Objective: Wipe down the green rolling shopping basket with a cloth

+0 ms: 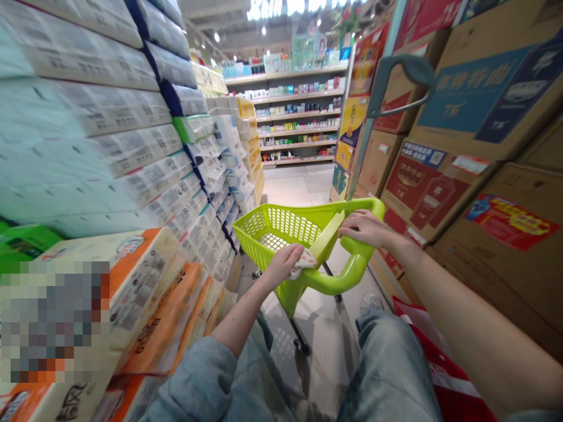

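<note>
A lime-green shopping cart [281,234] stands in front of me, its basket pointing ahead and to the left. The part of the basket that shows holds nothing. My left hand [285,264] is closed on a small white patterned cloth [304,264], which lies against the near left part of the cart's rim. Over the cart's handle [352,275], at its right side, my right hand [363,227] rests with the fingers curled round the green bar.
Stacked tissue packs [132,105] wall the left side, with orange-and-cream packs [149,316] close by. Cardboard boxes [466,193] and a metal pole with a grey handle [380,88] line the right. Shelves of small goods [299,111] stand beyond the tiled floor [299,181].
</note>
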The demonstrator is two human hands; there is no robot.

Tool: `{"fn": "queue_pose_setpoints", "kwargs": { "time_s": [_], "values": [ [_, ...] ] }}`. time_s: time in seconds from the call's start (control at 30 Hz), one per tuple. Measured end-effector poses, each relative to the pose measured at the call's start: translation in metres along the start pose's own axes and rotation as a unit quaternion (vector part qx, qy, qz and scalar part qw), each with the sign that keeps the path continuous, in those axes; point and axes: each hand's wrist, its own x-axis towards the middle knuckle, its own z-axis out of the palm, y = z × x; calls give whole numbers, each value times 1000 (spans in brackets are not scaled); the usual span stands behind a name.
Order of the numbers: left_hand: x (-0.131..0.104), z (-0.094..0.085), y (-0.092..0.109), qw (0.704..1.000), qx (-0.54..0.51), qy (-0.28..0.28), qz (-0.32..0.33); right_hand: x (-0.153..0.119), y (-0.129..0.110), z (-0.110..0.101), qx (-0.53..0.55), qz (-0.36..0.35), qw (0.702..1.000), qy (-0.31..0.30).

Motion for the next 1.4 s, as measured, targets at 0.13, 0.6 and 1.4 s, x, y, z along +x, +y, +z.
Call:
{"fn": "queue_pose_setpoints", "kwargs": {
  "time_s": [0.13, 0.6, 1.4],
  "values": [
    [23, -4, 7, 994, -1, 103, -46, 2, -1, -1, -4, -19, 1000, -7],
    [47, 25, 26, 870, 429, -228, -83, 4, -14, -4, 11, -43, 999, -8],
    [98, 47, 26, 839, 478, -260, -13, 17, 12, 7, -30, 239, 969, 59]
  ]
}}
